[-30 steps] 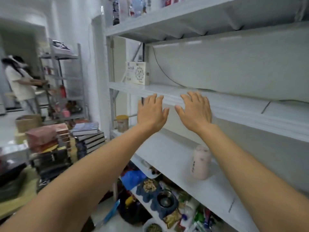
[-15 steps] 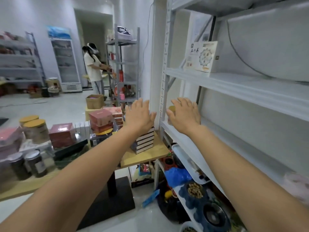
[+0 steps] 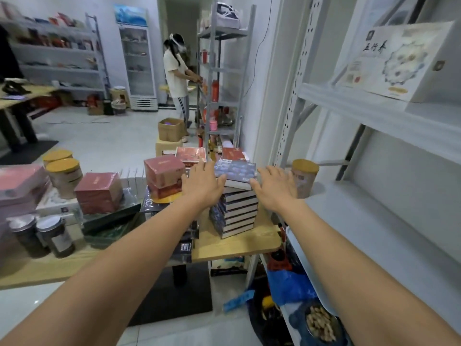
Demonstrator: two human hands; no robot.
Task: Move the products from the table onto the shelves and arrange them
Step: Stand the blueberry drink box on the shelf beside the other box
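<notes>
A: Head view: left hand and right hand are hovering open-fingered, empty, flanking the books on the table.
B: Looking barely begun; shelves are holding only a box and a jar.

blue-covered books stacked flat on wooden table — top one askew.

Even, bright indoor light — edges warped, perhaps slightly blurred.

A shop stockroom is suggested by grey metal shelving at 3 o'clock and a white glass-door display fridge at 11 o'clock.
</notes>
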